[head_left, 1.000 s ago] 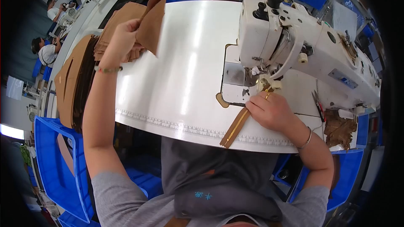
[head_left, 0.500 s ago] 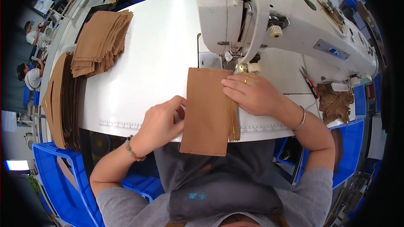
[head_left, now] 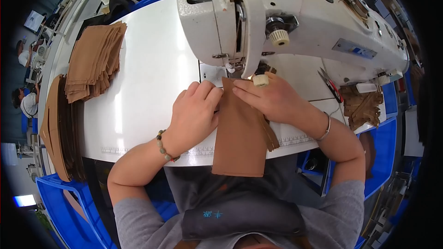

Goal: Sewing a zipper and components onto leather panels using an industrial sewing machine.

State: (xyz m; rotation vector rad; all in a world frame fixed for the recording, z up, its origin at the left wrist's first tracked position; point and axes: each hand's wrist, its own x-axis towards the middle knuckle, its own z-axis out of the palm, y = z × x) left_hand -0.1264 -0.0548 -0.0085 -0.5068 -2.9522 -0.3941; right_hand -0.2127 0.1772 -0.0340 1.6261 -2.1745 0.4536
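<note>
A brown fabric panel (head_left: 240, 145) runs from the needle area of a white sewing machine (head_left: 295, 18) down over the table's front edge. Its top end lies close to the presser foot (head_left: 234, 67), and the upper part is slightly creased. My left hand (head_left: 196, 110) is closed with curled fingers at the panel's upper left edge, its thumb partly hidden. Flat on the upper right of the panel, my right hand (head_left: 272, 97) has its fingers stretched toward the needle, beside a pale knob. A narrow brown strip (head_left: 271, 136) shows from beneath that hand along the panel's right side.
Stacked brown panels (head_left: 94, 60) lie at the table's left, beside larger folded brown pieces (head_left: 57, 129). Red-handled snips (head_left: 331, 85) and small brown pieces (head_left: 362, 106) lie at the right. Blue bins (head_left: 69, 203) stand below. Two people sit far left.
The panel's top has moved closer to the needle and its upper part has creased. My left hand has risen from beside the panel to its upper left edge. The view has shifted slightly.
</note>
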